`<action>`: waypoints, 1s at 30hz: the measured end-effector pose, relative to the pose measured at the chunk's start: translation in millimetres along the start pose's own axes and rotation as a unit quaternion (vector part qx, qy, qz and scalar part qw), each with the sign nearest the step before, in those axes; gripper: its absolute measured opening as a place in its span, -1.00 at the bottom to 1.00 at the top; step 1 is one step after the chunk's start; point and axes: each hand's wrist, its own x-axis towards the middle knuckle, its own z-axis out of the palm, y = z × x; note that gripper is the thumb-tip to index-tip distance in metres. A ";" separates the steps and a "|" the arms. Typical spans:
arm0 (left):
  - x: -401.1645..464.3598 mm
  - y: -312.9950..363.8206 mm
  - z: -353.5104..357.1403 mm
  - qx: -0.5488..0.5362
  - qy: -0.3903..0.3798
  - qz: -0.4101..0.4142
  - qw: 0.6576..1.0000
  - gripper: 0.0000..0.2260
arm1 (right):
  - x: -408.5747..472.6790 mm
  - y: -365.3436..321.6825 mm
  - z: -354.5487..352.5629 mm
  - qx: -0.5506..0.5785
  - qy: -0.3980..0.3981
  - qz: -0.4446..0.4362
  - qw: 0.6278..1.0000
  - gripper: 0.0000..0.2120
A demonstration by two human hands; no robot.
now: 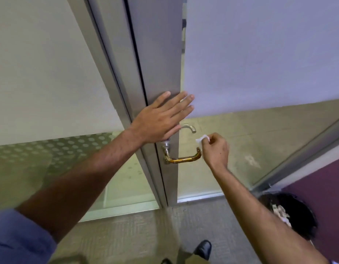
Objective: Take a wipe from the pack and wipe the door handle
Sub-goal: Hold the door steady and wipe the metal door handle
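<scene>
Head view: I see left hand (161, 121) flat, fingers spread, palm pressed on grey door edge (161, 73), just above lock. Right hand (215, 149) closed, pinching crumpled white wipe (202, 140) between thumb and fingertips. Wipe sits at free end of brass-stained door handle (182, 159), touching or just beside; cannot tell. Second handle (189, 128) above, silver. Black bin (298, 216) lower right, well apart. Black shoe (203, 248) on carpet.

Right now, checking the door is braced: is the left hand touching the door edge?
Touching: the head view shows the left hand lying flat on the door edge.
</scene>
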 end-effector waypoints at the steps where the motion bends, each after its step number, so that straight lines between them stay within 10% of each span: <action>1: 0.2 -0.1 2.9 0.008 0.006 0.001 1.000 -0.44 | -0.3 -0.5 10.2 -0.043 -0.027 -0.016 0.999 -0.76; 10: 3.8 1.3 6.1 0.017 0.033 0.003 0.999 -0.53 | 37.8 12.7 -0.7 -0.215 -0.252 -0.187 0.925 -0.58; 19: 4.6 -0.7 1.1 0.039 0.015 0.017 0.999 -0.54 | 68.6 21.8 -19.3 -0.375 -0.387 -0.445 0.715 -0.81; 25: 3.3 0.1 9.7 0.071 0.035 0.011 0.997 -0.57 | 45.8 34.9 -12.3 -0.323 -0.327 -0.452 0.765 -0.43; 30: 2.9 1.7 21.1 0.092 0.082 -0.001 0.992 -0.62 | 0.8 45.0 4.7 -0.277 -0.200 -0.364 0.867 -0.62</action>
